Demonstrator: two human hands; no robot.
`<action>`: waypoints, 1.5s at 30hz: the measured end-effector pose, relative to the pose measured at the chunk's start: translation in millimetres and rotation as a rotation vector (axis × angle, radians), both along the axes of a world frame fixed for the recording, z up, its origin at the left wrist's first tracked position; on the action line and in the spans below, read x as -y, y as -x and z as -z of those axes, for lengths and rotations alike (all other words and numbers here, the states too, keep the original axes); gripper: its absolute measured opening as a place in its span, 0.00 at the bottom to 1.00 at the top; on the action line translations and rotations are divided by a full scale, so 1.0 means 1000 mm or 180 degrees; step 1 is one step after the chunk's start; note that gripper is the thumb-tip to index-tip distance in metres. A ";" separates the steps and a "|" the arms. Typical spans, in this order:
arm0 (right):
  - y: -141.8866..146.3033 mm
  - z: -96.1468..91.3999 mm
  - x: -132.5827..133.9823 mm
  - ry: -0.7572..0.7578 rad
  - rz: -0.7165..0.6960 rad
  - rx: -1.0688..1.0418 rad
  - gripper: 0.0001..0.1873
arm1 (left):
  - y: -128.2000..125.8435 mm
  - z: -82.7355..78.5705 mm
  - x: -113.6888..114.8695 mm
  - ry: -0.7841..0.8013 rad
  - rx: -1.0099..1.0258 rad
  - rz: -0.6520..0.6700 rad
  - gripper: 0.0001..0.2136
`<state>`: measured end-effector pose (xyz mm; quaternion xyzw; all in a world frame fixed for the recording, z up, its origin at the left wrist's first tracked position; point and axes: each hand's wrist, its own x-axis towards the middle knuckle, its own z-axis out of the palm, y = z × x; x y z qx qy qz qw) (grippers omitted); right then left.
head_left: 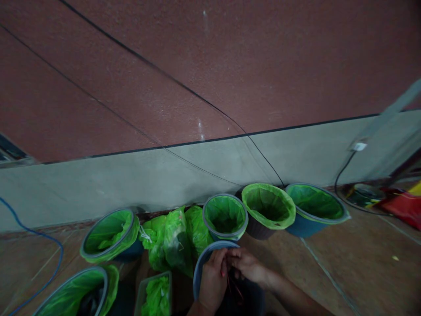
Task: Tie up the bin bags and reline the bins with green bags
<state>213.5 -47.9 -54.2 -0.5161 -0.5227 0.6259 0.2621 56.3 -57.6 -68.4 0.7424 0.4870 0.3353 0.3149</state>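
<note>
Both hands meet above a blue-grey bucket (198, 274) at the bottom middle, fingertips together over its far rim. My left hand (214, 274) is closed, with a small red spot showing by its fingers. Against it, my right hand (247, 264) is closed too, fingers bent inward. Thin reddish strands (234, 289) hang below the hands into the dark bucket. What the fingers pinch is hidden between them, and the bucket's inside is too dark to make out.
Green-lined bins (268, 208) stand along the wall (210, 166), more at left (110, 235). Filled green bags (177, 239) sit between them, near a small tub (170, 292) of green plastic. A blue hose (61, 252) lies left; a black cable (338, 180) and red object (404, 206) lie right.
</note>
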 end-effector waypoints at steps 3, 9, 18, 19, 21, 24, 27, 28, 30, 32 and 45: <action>-0.004 0.002 0.000 0.0316 0.0153 -0.0260 0.08 | 0.000 -0.002 -0.001 0.0028 0.0067 -0.0134 0.16; -0.010 0.004 0.002 0.0505 0.0471 -0.0622 0.08 | -0.001 -0.015 -0.002 0.0184 0.0055 -0.0093 0.11; -0.003 0.001 -0.002 -0.0413 0.0020 0.0724 0.07 | -0.001 -0.020 -0.005 0.0309 0.0130 -0.0024 0.10; -0.002 -0.002 -0.002 -0.0684 -0.0058 0.1010 0.07 | -0.001 -0.020 -0.005 0.0323 0.0152 -0.0029 0.10; 0.000 -0.009 0.001 -0.1185 -0.0219 0.1583 0.08 | -0.001 -0.021 -0.005 0.0358 0.0192 -0.0010 0.10; 0.003 -0.019 0.004 -0.1600 -0.0541 0.2267 0.13 | -0.003 -0.022 -0.004 0.0424 0.0194 0.0033 0.10; 0.007 -0.024 0.007 -0.1697 -0.0796 0.2783 0.17 | -0.004 -0.024 -0.004 0.0443 0.0163 0.0036 0.09; 0.008 -0.024 0.008 -0.1691 -0.0801 0.2877 0.18 | -0.004 -0.023 -0.004 0.0436 0.0164 0.0046 0.09; 0.007 -0.022 0.008 -0.1703 -0.0686 0.2766 0.18 | -0.003 -0.022 -0.004 0.0414 0.0181 0.0072 0.09; 0.004 -0.017 0.008 -0.1576 -0.0505 0.2339 0.16 | -0.002 -0.019 -0.004 0.0390 0.0177 0.0077 0.10; -0.005 0.016 -0.002 -0.0795 -0.0255 0.0762 0.09 | 0.001 -0.021 -0.005 0.0453 0.0032 0.0089 0.10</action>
